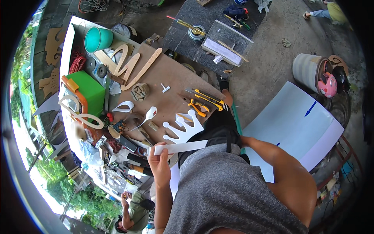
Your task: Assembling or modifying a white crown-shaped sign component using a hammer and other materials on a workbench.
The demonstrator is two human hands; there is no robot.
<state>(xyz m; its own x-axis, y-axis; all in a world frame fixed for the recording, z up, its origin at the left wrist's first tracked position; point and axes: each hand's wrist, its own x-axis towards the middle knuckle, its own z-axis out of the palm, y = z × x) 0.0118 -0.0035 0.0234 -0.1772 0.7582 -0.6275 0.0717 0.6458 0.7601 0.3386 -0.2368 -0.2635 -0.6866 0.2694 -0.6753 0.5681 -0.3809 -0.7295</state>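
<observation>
My left hand pinches one end of a narrow white strip, which stretches rightward in front of my waist. Just beyond the strip, a white crown-shaped cutout with rounded tips lies at the table's near edge. My right forearm bends in toward my hip; its hand is hidden there, so its fingers do not show. Past the crown, yellow-handled pliers and a yellow-and-black utility knife rest on the brown tabletop.
Wooden letter shapes, a teal bucket and a green box crowd the table's far left. A large white sheet with blue arrows leans at right. Another person is at lower left, and someone else is at upper right.
</observation>
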